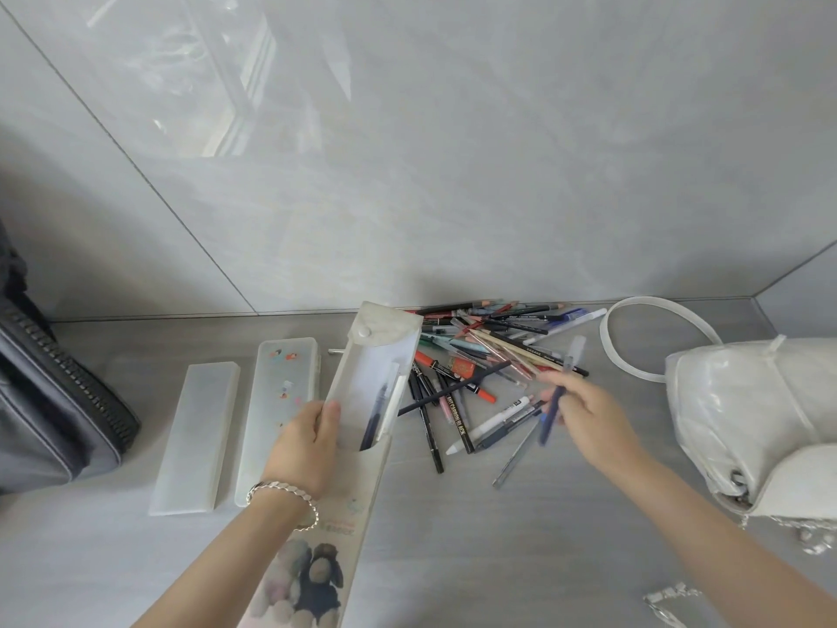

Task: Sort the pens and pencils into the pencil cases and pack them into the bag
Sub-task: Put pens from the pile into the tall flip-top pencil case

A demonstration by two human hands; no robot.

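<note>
A: Left hand (312, 439) grips the translucent pouch (376, 373) mid-frame, holding it tilted up, steady for loading, I'd say.
B: Right hand (584, 412) pinches a blue pen (553, 414) above the pile of pens and pencils (489, 351), centre right.
A: The pouch holds a dark pen (378, 412). Two frosted cases (199, 432) lie left of it on the table (543, 537), white bag (747, 401) far right.

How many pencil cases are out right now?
3. A plain frosted case lies farthest left, a stickered case beside it, and the left hand holds an open snap-flap case by the pen pile. Others may be out of view.
</note>
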